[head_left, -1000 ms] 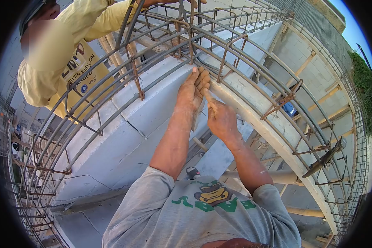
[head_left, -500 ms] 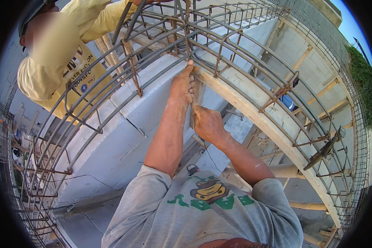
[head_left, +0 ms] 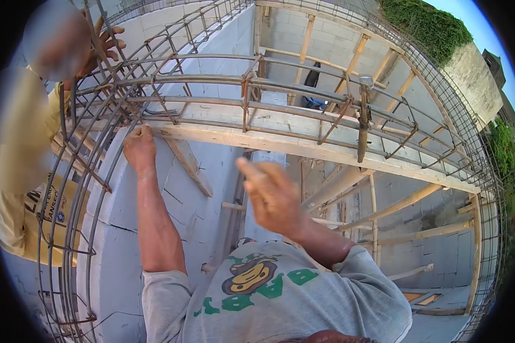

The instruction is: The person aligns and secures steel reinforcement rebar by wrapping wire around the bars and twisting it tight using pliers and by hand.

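Observation:
My left hand is closed at the top of the white block wall, by the left end of a wooden board. What its fingers hold is hidden. Just right of it, a short wooden piece slants down along the wall. In the air below the board is my right hand, smeared by motion, its fingers partly stretched out and nothing seen in them. A hammer hangs head up among the steel bars of the rebar cage above the board, right of my right hand.
A co-worker in a yellow shirt stands at the left, one hand at the upright bars. Rebar cages curve along the wall tops. Wooden poles prop the space below right. A planted wall rises behind.
My view has turned right. My right hand has come away from the wooden piece and moved right. My left hand stays near the board's end, lower and curled. The hammer now shows more upright.

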Demonstrator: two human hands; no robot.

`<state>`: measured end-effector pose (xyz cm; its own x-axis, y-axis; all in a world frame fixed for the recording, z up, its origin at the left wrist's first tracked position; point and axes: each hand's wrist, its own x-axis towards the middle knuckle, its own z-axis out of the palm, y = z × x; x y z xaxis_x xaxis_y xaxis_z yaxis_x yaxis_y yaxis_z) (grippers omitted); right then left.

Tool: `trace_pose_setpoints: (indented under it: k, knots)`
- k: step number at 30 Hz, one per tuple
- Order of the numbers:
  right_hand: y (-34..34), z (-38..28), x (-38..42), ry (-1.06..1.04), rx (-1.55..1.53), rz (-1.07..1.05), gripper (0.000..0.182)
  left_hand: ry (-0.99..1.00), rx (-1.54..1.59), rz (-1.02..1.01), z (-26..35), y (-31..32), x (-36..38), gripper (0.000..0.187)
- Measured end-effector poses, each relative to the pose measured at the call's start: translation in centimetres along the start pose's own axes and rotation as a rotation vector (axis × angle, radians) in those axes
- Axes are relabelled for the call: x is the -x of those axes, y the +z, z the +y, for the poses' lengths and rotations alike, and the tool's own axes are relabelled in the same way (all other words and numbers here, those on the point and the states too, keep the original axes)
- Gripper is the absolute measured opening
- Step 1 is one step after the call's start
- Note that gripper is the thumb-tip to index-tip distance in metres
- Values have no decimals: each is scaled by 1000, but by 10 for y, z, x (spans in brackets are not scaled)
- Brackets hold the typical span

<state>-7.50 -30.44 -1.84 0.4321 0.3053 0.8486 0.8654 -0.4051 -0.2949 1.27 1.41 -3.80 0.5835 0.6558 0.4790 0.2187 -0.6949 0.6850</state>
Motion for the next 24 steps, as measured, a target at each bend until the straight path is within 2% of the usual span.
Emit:
trace_pose_setpoints:
  k: [2,3,4,6,9,12,13,16,18,20,22,24]
  knots:
    - [-58,7,6,130,432,162,36,1,-144,-14,10,-8,0,34]
    - [-74,18,10,238,538,275,41,-14,-129,1,14,-9,3,33]
    - [-87,33,15,250,690,360,47,-15,-120,-12,9,-8,3,32]
    - [-98,69,31,303,815,350,53,-64,-85,12,10,-7,5,32]
    - [-93,94,36,508,807,225,51,-126,54,10,2,-5,13,35]
    - [-106,101,18,595,752,300,39,-188,169,54,6,-3,22,33]
    - [-112,106,17,415,793,362,28,-207,192,58,7,-5,24,32]
    - [-141,75,-16,638,382,291,24,-218,267,117,15,-12,31,29]
    - [-156,60,-43,775,194,371,25,-209,309,133,16,-13,35,29]
    - [-182,68,-65,698,16,421,30,-216,359,134,16,-10,38,33]
    - [-178,51,-92,501,-29,587,38,-182,398,130,18,-15,43,30]
    - [-184,46,-105,384,-190,543,40,-136,405,119,17,-18,44,31]
